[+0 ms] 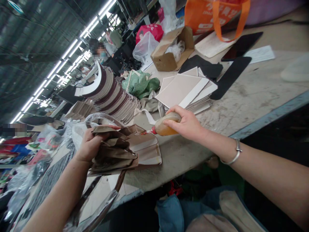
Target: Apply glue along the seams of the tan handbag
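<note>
My left hand (90,143) is closed on the gathered brown fabric of a bag (112,151), which lies at the worktable's front edge. A flat tan and white panel (147,149) extends from the bag toward the right. Fingers of my right hand (185,124) wrap round a squeeze bottle (166,125) of amber liquid, tilted with its red nozzle pointing left. The nozzle tip is at the upper edge of the panel; whether it touches is too small to tell. Brown straps (118,182) in clear plastic hang below the bag.
Behind my hands are a stack of pale boards (183,91), a curved stack of maroon-and-beige pieces (113,93) and a green crumpled bag (141,83). Farther back stand an open cardboard box (166,58) and an orange bag (202,16). The table's edge (270,112) runs along the right.
</note>
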`<state>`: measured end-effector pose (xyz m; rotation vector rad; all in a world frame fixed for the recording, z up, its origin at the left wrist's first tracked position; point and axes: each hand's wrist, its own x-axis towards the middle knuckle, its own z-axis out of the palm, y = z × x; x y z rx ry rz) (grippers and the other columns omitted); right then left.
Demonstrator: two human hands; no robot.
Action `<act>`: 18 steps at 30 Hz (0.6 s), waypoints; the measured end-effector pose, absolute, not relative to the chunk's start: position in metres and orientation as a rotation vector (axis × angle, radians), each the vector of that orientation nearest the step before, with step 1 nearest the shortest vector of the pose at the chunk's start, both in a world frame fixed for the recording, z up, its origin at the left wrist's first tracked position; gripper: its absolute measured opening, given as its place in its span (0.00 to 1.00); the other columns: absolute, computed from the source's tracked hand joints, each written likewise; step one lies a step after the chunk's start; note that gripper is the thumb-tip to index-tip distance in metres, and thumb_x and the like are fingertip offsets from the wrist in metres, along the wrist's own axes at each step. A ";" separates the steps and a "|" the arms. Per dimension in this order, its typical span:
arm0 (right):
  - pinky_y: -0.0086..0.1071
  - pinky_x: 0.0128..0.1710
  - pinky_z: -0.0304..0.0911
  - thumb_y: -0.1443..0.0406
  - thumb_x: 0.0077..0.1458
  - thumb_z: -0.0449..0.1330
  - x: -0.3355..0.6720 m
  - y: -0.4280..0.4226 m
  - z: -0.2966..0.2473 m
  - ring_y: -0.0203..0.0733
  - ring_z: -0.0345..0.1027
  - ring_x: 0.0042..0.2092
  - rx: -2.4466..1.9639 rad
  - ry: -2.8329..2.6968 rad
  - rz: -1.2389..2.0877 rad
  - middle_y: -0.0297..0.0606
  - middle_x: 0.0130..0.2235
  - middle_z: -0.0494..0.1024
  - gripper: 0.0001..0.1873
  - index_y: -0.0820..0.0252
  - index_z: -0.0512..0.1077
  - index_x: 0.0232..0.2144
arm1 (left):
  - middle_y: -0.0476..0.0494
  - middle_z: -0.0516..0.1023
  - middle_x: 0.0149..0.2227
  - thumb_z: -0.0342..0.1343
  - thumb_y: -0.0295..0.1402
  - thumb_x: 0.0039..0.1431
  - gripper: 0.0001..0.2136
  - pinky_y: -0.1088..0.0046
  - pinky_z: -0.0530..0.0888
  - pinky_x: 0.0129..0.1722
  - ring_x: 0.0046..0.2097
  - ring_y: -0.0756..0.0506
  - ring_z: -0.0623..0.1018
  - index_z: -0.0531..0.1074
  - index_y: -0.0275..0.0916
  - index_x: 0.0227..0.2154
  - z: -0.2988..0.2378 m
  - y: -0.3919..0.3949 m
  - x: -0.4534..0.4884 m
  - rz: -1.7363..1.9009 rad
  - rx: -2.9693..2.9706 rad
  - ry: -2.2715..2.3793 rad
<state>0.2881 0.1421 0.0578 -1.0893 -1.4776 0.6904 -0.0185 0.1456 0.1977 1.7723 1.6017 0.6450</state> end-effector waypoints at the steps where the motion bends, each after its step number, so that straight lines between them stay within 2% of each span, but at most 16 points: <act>1: 0.34 0.37 0.60 0.58 0.48 0.63 0.287 0.142 0.060 0.42 0.67 0.36 -1.067 -1.447 0.698 0.33 0.34 0.74 0.13 0.57 0.69 0.35 | 0.49 0.80 0.30 0.60 0.37 0.45 0.16 0.72 0.70 0.35 0.34 0.44 0.75 0.79 0.37 0.37 0.198 0.146 -0.018 0.644 1.775 1.594; 6: 0.33 0.37 0.60 0.60 0.49 0.62 0.283 0.143 0.064 0.41 0.66 0.35 -1.052 -1.394 0.698 0.33 0.35 0.74 0.12 0.58 0.69 0.35 | 0.49 0.80 0.30 0.60 0.37 0.47 0.14 0.73 0.70 0.37 0.34 0.45 0.75 0.79 0.38 0.37 0.198 0.148 -0.018 0.636 1.862 1.583; 18: 0.35 0.37 0.61 0.59 0.47 0.64 0.290 0.150 0.028 0.43 0.67 0.36 -1.227 -1.565 0.665 0.35 0.33 0.74 0.12 0.58 0.70 0.33 | 0.46 0.81 0.33 0.59 0.36 0.49 0.16 0.71 0.71 0.39 0.34 0.43 0.76 0.78 0.34 0.40 0.194 0.154 -0.025 0.588 1.873 1.565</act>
